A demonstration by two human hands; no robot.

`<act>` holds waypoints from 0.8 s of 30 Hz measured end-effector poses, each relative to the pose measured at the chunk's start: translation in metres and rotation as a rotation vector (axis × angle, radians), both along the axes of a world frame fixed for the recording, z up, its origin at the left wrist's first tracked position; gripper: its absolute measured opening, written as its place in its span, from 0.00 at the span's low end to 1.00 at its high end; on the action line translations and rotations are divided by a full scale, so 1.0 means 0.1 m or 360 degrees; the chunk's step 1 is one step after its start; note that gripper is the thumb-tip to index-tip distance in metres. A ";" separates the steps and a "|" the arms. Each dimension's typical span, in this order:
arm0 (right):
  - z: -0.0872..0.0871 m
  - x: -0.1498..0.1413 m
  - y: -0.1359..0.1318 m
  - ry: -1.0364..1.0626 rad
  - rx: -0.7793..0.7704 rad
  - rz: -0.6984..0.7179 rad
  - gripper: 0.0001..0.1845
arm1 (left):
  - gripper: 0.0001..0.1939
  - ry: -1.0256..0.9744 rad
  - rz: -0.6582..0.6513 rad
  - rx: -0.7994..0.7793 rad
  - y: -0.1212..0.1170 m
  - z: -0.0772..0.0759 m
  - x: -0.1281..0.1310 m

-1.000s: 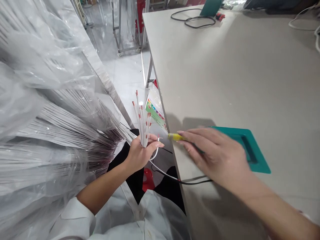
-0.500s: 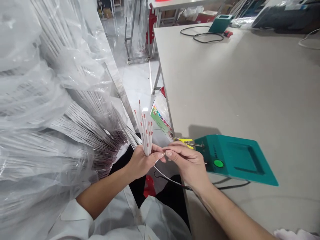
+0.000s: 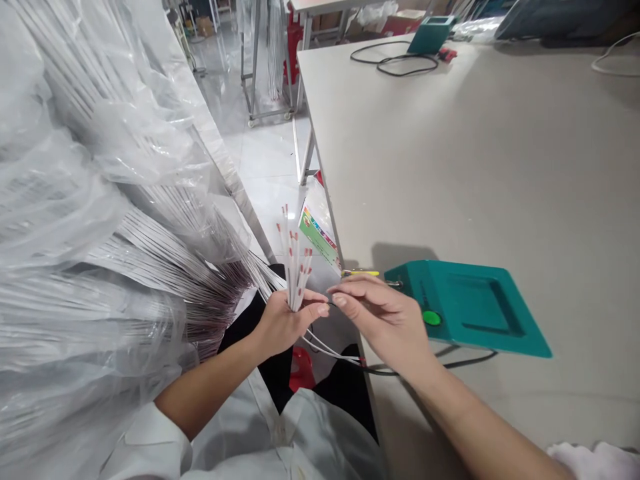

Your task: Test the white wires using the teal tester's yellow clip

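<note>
My left hand (image 3: 285,323) is closed around a bundle of thin white wires (image 3: 294,267), whose reddish-orange tips point up and fan apart. Its thumb and forefinger reach right, almost meeting the fingertips of my right hand (image 3: 383,320). The right hand is curled in a pinch, with a short dark thread-like bit by its thumb; what it holds is too small to make out. Below the hands hang loose white wires with a red end (image 3: 361,361). Just beyond my right hand lies a teal device (image 3: 475,307) with a green round button (image 3: 433,318) and a yellow-handled clip (image 3: 364,272), partly hidden.
At left, plastic-wrapped bundles of white wires (image 3: 150,247) fill a rack. The grey table (image 3: 450,167) spans the right side. A second teal device (image 3: 431,35) with a black cable sits at its far end. A printed box (image 3: 319,237) stands beside the table edge.
My right hand has drawn slightly right, away from the left fingertips. The wire tips in my left hand have spread and tilted right. White wires with a red end now show below.
</note>
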State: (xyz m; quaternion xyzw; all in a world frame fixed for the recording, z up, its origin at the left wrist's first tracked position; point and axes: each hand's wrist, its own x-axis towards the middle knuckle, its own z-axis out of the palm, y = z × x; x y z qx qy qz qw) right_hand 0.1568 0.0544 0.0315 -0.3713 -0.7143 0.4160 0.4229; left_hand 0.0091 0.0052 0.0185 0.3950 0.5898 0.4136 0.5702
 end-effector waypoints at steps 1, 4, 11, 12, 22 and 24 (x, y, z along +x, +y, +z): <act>-0.01 -0.02 -0.02 -0.0025 0.0022 0.0045 0.03 | 0.06 0.0007 -0.0074 0.0037 0.01 0.00 0.02; -0.06 -0.05 -0.05 -0.0101 0.0020 0.0148 0.04 | 0.09 0.0005 -0.0281 0.0101 0.03 -0.01 0.05; -0.15 -0.02 -0.02 -0.0130 -0.0045 0.0030 0.12 | 0.21 -0.0262 -0.0209 0.0044 0.03 -0.14 -0.04; -0.15 -0.02 -0.01 -0.0129 -0.0052 0.0022 0.12 | 0.22 -0.0309 -0.0116 0.0039 0.03 -0.17 -0.06; -0.23 -0.10 -0.13 -0.0324 -0.0092 0.0173 0.09 | 0.19 -0.0300 0.0334 0.0170 0.05 -0.10 -0.06; -0.25 -0.11 -0.16 -0.0324 -0.0098 0.0249 0.10 | 0.17 -0.0263 0.0248 0.0132 0.04 -0.04 -0.04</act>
